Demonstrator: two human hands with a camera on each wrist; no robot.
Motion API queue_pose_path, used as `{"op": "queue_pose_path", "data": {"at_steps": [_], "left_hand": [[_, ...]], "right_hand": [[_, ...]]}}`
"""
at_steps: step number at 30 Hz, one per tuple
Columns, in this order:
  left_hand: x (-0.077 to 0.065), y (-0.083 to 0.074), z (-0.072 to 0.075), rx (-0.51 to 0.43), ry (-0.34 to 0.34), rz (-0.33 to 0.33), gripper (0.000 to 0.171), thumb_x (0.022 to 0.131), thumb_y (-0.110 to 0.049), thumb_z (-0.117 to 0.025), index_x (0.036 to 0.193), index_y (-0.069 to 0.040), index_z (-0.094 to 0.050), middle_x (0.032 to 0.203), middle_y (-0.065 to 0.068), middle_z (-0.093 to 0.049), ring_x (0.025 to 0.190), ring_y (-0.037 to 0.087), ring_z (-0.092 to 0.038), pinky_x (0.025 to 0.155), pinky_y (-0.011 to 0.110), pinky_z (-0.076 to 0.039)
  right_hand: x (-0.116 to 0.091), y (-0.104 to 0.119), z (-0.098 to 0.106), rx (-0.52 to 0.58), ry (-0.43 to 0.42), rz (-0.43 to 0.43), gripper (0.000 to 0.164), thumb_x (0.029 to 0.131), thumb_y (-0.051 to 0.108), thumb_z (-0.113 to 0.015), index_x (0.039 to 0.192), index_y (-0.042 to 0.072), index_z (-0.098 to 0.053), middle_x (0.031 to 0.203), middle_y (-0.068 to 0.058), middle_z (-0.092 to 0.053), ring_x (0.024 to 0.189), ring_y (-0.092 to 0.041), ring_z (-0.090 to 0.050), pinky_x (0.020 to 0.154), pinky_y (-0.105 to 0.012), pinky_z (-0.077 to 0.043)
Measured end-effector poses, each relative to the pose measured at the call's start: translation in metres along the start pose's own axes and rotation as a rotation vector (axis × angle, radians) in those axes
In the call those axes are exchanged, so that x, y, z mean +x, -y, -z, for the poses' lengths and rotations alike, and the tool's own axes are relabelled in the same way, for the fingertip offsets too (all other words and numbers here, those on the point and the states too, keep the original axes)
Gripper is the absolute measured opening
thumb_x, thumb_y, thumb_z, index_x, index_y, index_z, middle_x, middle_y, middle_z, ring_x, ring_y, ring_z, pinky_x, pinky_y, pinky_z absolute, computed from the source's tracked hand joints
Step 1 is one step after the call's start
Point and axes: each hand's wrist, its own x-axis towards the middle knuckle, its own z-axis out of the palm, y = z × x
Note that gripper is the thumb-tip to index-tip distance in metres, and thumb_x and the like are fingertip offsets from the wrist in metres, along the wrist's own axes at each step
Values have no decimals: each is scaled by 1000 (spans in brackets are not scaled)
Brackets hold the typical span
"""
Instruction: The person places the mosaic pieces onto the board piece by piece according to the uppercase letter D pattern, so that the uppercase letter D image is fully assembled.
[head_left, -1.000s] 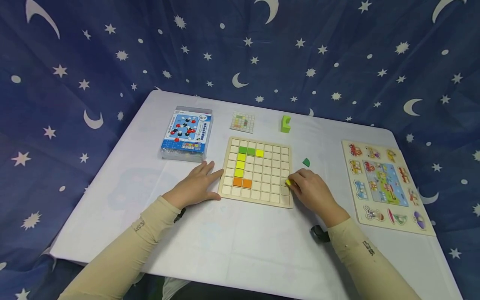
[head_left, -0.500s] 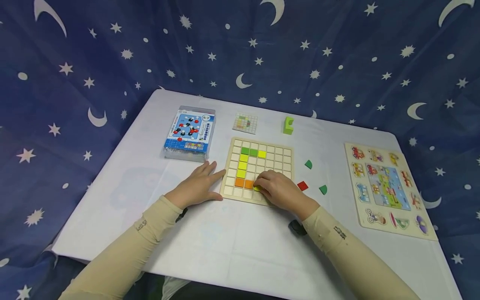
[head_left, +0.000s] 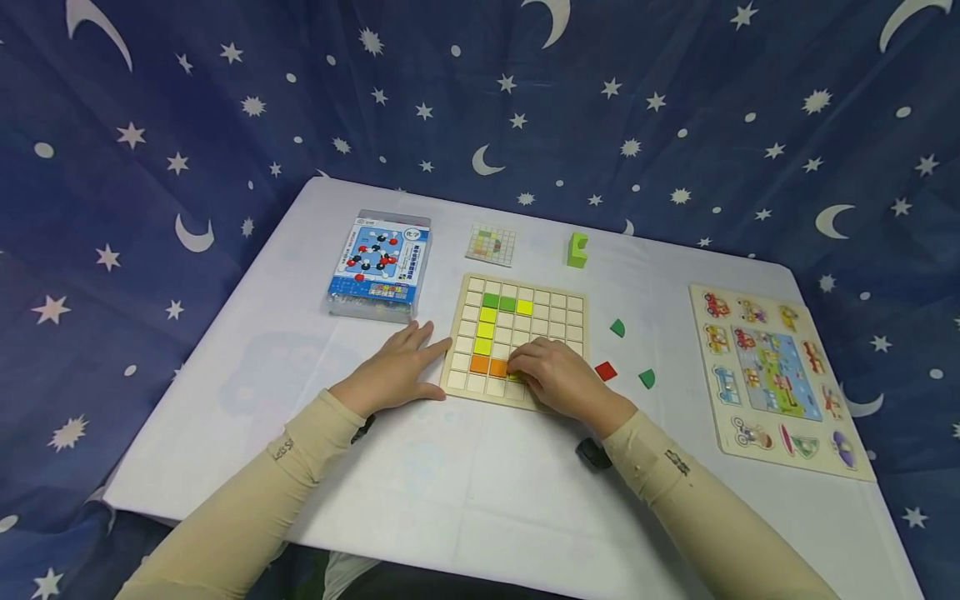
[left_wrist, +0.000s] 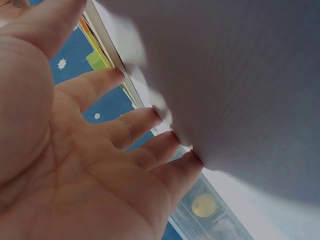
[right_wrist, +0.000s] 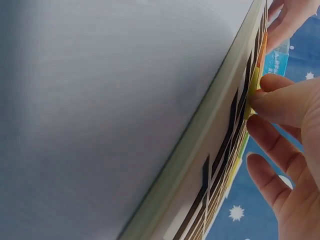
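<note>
A wooden grid board (head_left: 558, 311) lies on the white table, bearing green tiles (head_left: 498, 302), yellow tiles (head_left: 485, 331) and orange tiles (head_left: 479, 364). My right hand (head_left: 558, 379) is over its lower middle, pinching a yellow square tile (head_left: 514, 377) just right of the orange pair. In the right wrist view the thumb and fingertips meet that yellow tile (right_wrist: 254, 85) at the board's surface. Spread flat on the table, my left hand (head_left: 393, 371) touches the board's left edge with its fingertips; the left wrist view shows its fingers (left_wrist: 137, 125) straight and holding nothing.
Right of the board lie a red square tile (head_left: 606, 371) and two green quarter-round pieces (head_left: 617, 328). Behind it are a small pattern card (head_left: 491, 245) and a light green block (head_left: 577, 251). A boxed molecule kit (head_left: 378, 267) stands left, a picture puzzle (head_left: 780, 379) right.
My right hand has carried the yellow tile leftward from the board's right edge to beside the orange tiles, uncovering the red tile and a green piece. My left hand stays at the board's left edge.
</note>
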Motion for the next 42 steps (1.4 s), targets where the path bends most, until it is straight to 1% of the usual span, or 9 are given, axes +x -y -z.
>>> {"op": "queue_pose_path", "data": {"at_steps": [6,14,21,24,28,31,36,39,42], "left_hand": [[0,-1,1,-1,2,0,86,84,-50,-74,154,-16,-37,162,22,-20,149,44,-12,121,55,-16],[-1,-2,1,-7,-3,3,86,84,-49,-75,154,-16,-38,162,22,-21,149,44,-12,121,54,-16],[-2,-2,1,-9,-12,0,86,84,-48,-76,154,-16,-38,161,23,-21,149,44,-13,120,55,-16],[-1,-3,1,-11,-8,8,86,84,-48,-76,154,-16,-38,161,22,-21,149,44,-12,120,55,-16],[-2,-3,1,-11,-5,9,85,84,-47,-76,154,-16,-38,162,22,-21,149,44,-12,120,55,-16],[-2,-4,2,-10,-4,7,85,84,-47,-75,154,-16,-38,161,22,-21,149,44,-12,120,55,-16],[-3,-4,3,-1,-5,4,84,85,-47,-75,154,-15,-38,161,23,-21,149,45,-13,120,56,-17],[-3,-4,3,1,-6,3,84,85,-47,-75,154,-15,-38,161,23,-21,149,45,-13,120,56,-17],[-3,-4,2,2,-12,-6,84,85,-47,-75,154,-14,-38,161,24,-21,148,46,-14,120,56,-17]], "right_hand": [[-1,0,-1,13,-25,-25,29,88,8,-75,115,16,-71,114,4,-68,105,-16,-65,95,-35,-52],[-5,2,0,26,-38,-38,31,88,10,-75,118,16,-70,116,4,-68,104,-17,-65,94,-35,-52],[-19,-11,7,18,-120,-77,31,85,11,-78,115,12,-70,112,-2,-67,99,-22,-65,89,-40,-54],[-29,-23,12,6,-137,-142,31,84,11,-79,114,10,-70,111,-5,-67,98,-24,-66,85,-42,-54],[-46,-41,17,-19,-133,-267,32,85,12,-78,115,7,-69,112,-10,-65,97,-27,-65,81,-44,-54],[-59,-52,18,-26,-94,-392,34,86,15,-77,117,5,-68,112,-12,-64,95,-27,-64,81,-45,-54],[-73,-60,19,-39,4,-608,46,87,24,-77,125,2,-63,112,-17,-61,94,-30,-60,86,-48,-53],[-77,-60,20,-30,28,-655,47,87,22,-76,126,1,-61,108,-17,-62,93,-31,-60,88,-50,-52],[-80,-61,21,-12,22,-645,42,89,17,-74,125,0,-62,104,-16,-64,93,-31,-62,87,-50,-52]]}}
